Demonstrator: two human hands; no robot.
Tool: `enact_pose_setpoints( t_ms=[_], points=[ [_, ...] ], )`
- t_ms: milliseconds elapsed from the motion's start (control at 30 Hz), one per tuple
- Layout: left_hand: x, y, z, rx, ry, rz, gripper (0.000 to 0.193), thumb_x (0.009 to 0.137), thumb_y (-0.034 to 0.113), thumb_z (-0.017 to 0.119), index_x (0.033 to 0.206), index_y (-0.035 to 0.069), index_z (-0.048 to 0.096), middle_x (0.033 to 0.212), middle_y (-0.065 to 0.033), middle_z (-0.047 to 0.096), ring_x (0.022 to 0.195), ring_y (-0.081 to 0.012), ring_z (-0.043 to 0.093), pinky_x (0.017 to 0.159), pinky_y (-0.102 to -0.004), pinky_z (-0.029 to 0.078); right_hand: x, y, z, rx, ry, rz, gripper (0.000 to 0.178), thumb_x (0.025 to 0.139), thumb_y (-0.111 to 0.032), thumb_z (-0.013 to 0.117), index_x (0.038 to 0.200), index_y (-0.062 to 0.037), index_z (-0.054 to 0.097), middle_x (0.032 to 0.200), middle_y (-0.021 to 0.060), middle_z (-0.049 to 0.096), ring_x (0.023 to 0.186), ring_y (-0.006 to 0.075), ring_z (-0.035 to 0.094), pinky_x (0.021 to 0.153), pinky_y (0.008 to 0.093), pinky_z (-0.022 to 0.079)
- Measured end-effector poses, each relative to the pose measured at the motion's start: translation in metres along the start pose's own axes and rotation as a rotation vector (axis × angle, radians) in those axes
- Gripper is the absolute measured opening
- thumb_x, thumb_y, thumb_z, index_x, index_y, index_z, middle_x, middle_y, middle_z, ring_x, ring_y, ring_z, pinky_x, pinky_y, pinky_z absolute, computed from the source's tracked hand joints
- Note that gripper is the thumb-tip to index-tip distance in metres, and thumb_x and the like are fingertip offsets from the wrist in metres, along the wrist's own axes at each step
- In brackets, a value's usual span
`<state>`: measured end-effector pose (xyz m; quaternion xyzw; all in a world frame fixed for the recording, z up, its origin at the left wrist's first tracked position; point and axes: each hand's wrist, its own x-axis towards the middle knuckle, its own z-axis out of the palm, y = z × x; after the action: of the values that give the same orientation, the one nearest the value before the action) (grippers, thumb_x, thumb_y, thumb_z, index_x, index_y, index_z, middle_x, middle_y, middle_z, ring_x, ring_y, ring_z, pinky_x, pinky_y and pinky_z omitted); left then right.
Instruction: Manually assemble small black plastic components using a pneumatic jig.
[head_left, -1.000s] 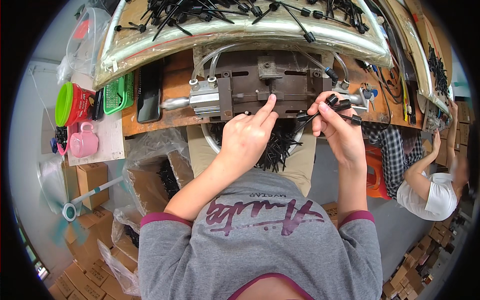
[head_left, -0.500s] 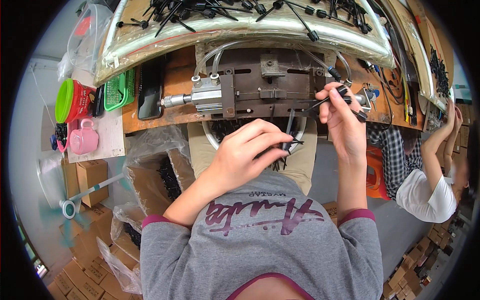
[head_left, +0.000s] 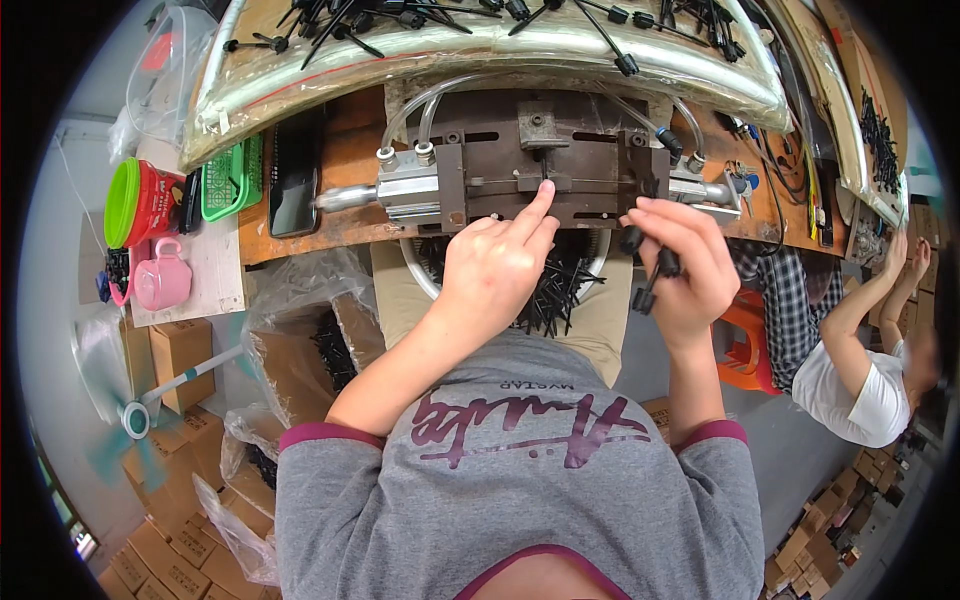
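Note:
My left hand [head_left: 495,265] reaches over the front of a dark metal jig [head_left: 495,155]. Its stretched index finger presses at the small block in the jig's middle, where a thin black piece [head_left: 546,165] runs back toward a bolted stop. Nothing is gripped in that hand as far as I can see. My right hand [head_left: 693,265], closed, holds several black plastic parts [head_left: 648,262] with thin stems and thick heads at the jig's right end. Below the jig, a white-rimmed tub [head_left: 420,270] between my legs contains a heap of similar black parts [head_left: 562,292].
Pneumatic cylinders [head_left: 410,198] with clear hoses flank the jig. A plastic-covered tray [head_left: 500,52] of black parts stands behind. To the left are a phone [head_left: 295,180], a green basket [head_left: 228,185] and a pink cup [head_left: 163,275]. A co-worker [head_left: 860,370] sits at the right.
My left hand has moved up from over the tub to the jig and let go of the black part it held. My right hand has come down slightly, still holding parts.

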<state>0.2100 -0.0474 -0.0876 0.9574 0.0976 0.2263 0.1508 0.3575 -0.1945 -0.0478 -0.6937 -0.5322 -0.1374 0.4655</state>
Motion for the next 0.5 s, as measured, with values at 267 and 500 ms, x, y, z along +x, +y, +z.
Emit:
enact_pose_setpoints(
  t_ms=[267,500],
  points=[
    [0.006,0.017,-0.026,-0.997,0.093,-0.278,0.032,0.079,-0.007,0.079,0.110,-0.004,0.071,0.105,-0.0115,0.070,0.089,-0.0161,0.072,0.080,-0.0274,0.062,-0.004,0.001,0.019,-0.089,-0.059,-0.317,0.030,0.069,-0.001,0.071,0.099,0.0048,0.074,0.100,0.0168,0.072,0.075,0.0265,0.071,0.062,0.0326,0.058],
    [-0.009,0.004,-0.016,-0.288,0.253,-0.054,0.029,0.070,0.005,0.085,0.096,0.002,0.072,0.108,-0.0087,0.071,0.086,-0.0215,0.070,0.074,-0.0300,0.059,-0.001,0.008,0.022,-0.034,0.001,-0.143,0.035,0.074,0.011,0.066,0.108,0.0049,0.074,0.110,0.0195,0.072,0.092,0.0293,0.073,0.077,0.0347,0.060]
  ],
)
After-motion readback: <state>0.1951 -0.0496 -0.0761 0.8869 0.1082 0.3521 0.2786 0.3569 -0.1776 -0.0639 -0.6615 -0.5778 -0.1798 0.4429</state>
